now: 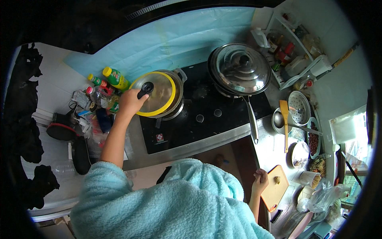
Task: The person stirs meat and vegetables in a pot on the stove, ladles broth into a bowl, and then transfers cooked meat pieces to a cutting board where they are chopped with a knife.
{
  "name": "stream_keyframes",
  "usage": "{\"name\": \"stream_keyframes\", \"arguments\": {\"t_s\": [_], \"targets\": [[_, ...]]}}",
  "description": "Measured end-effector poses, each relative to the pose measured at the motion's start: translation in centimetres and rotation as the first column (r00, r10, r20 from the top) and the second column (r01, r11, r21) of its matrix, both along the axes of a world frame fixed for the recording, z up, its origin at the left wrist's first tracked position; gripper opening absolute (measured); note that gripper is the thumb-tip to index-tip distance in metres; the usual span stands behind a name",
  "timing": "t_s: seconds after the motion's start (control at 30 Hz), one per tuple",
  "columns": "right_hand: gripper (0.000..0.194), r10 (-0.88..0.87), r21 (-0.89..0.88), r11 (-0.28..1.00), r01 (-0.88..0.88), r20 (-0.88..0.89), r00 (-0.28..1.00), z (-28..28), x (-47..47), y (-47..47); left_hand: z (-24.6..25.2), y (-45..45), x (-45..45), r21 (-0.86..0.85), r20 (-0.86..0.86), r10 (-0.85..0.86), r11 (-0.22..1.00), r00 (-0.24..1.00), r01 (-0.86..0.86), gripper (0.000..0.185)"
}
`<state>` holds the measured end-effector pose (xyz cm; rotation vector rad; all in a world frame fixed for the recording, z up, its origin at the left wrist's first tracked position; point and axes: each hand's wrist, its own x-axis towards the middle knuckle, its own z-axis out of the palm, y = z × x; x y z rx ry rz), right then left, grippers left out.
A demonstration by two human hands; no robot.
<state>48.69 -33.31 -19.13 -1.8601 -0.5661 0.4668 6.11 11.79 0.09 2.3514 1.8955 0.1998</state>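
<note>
My left hand [132, 102] grips the black knob [146, 89] of a glass lid with a yellow rim [171, 103]. The lid lies over a metal pot [178, 86] on the left burner, shifted a little to the left; whether it rests on the pot's rim I cannot tell. Low on the right, my right hand [260, 180] hangs with curled fingers beside a cutting board [276, 194], and nothing shows in it. On the board lies a small brownish lump [277, 179], perhaps ginger.
A wok with a steel lid [235, 71] stands on the right burner of the black glass hob [191, 131], its handle [252, 119] pointing towards me. Bottles [115, 78] crowd the left. A wooden spatula [285, 119] and a ladle lie across a bowl [276, 127] at right, near a colander [299, 104].
</note>
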Motion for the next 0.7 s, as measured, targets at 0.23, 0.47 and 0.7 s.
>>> {"name": "stream_keyframes", "arguments": {"t_s": [0.23, 0.47, 0.7], "targets": [[0.026, 0.050, 0.011, 0.999, -0.050, 0.056, 0.997, 0.6, -0.1, 1.1, -1.1, 0.8, 0.2, 0.052, -0.026, 0.009, 0.999, 1.000, -0.007, 0.048], [0.028, 0.031, -0.004, 1.000, -0.031, 0.028, 0.999, 0.6, -0.1, 0.3, -0.8, 1.9, 0.0, -0.086, -0.171, 0.009, 0.996, 0.985, -0.024, 0.046], [0.030, 0.064, -0.032, 0.998, -0.061, 0.077, 0.995, 0.7, -0.7, 0.1, 0.4, 1.6, -0.5, -0.071, -0.162, -0.020, 0.997, 0.987, 0.009, 0.043]]}}
